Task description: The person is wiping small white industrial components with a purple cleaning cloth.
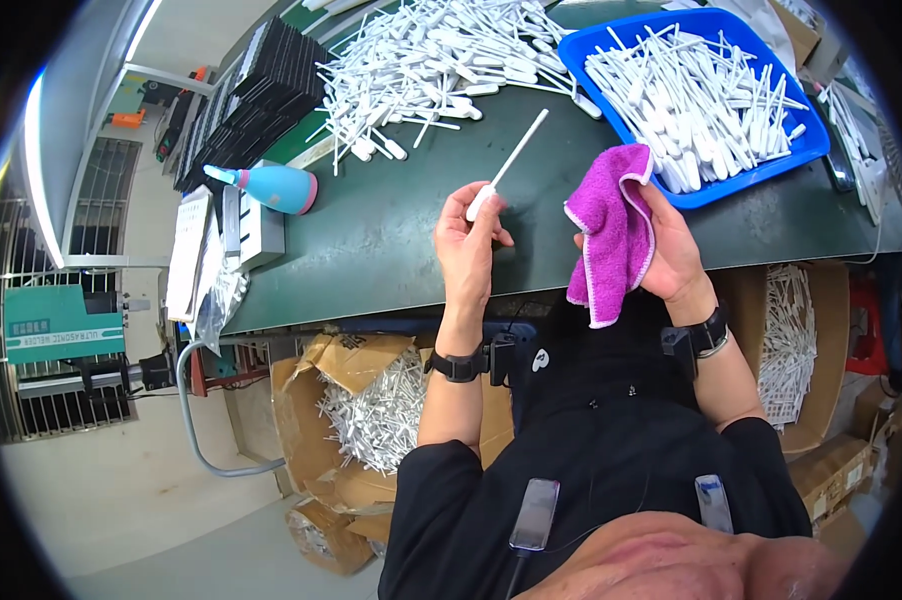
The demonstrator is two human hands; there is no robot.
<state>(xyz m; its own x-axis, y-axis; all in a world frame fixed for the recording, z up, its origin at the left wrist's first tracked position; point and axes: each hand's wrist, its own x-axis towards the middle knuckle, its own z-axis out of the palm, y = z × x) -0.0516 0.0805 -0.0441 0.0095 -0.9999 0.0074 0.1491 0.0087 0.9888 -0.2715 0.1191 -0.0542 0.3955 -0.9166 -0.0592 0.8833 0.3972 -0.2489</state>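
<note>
Above the near part of the green table, my left hand (466, 245) pinches a white plastic stick (516, 158) by its thick rounded end. The thin shaft points up and away to the right. To its right, my right hand (679, 255) is closed on a purple cloth (611, 225) with a white stitched edge. The cloth hangs down in folds and hides part of that hand's fingers. Cloth and stick are apart. Beyond my hands, a loose heap of similar white sticks (441, 60) lies on the table. More of them fill a blue tray (566, 55) at the far right.
Stacked black trays (261, 95) stand at the far left, with a light-blue squeeze bottle (279, 189) nearer to me. Below the table edge, one cardboard box (296, 430) of white pieces stands at left and another (829, 350) at right.
</note>
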